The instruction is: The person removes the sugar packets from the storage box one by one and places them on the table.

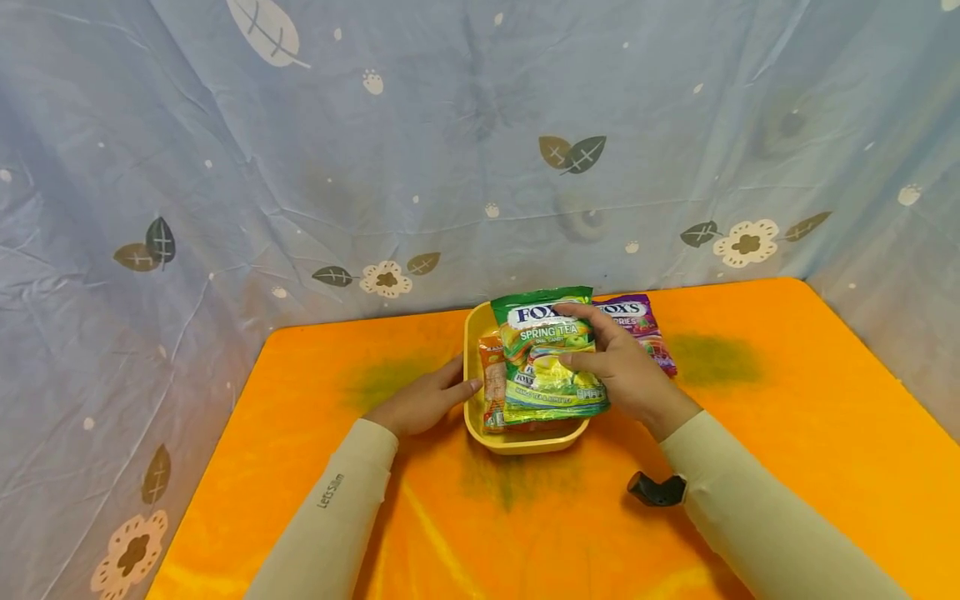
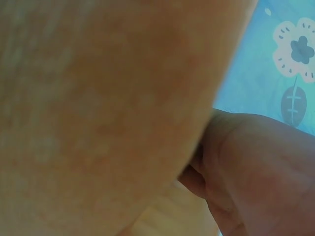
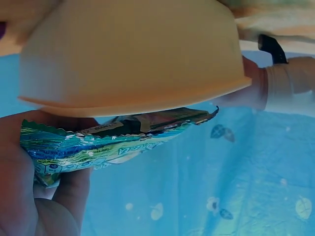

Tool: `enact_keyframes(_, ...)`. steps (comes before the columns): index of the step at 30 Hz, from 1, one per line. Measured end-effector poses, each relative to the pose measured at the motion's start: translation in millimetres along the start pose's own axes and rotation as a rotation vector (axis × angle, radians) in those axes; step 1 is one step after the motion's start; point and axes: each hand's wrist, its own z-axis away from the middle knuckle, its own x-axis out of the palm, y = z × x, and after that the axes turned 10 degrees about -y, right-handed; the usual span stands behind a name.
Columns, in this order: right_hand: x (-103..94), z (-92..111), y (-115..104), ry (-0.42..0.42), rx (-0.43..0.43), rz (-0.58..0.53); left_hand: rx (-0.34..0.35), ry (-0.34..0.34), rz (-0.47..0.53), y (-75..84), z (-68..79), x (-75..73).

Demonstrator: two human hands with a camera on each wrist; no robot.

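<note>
Over a yellow plastic tub [image 1: 525,447], my right hand [image 1: 633,375] grips a green Fox's Spring Tea candy bag [image 1: 551,396] by its right side, thumb and index finger across the printed front. In the right wrist view the candy bag [image 3: 103,147] lies close along the tub's rim [image 3: 147,106]. My left hand [image 1: 423,400] holds the tub's left side, thumb at the rim. An orange packet [image 1: 492,379] inside the tub is partly covered by the green bag. Blurred skin of the left hand [image 2: 108,98] fills most of the left wrist view.
A purple Fox's candy bag [image 1: 662,350] lies on the table behind my right hand, partly hidden. The orange table cover [image 1: 337,483] reaches back to a blue patterned curtain [image 1: 450,167]. A dark curved piece [image 1: 656,489] sticks out from the right sleeve.
</note>
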Motion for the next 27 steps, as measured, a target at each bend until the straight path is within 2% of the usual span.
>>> enact_keyframes(4,-13.4,5,-1,0.021,-0.019,0.009,-0.004,-0.001,-0.007,1.0,0.1,0.1)
enact_keyframes(9,-31.3,9,2,0.042,-0.055,-0.037,-0.008,0.002,-0.001,-0.1,-0.1,0.2)
enact_keyframes(16,-48.6,14,9,0.072,-0.05,-0.027,-0.019,0.012,0.002,-2.0,-0.8,0.6)
enact_keyframes(27,-72.1,26,5,0.135,-0.049,-0.049,-0.022,0.009,0.014,-0.5,-0.8,0.4)
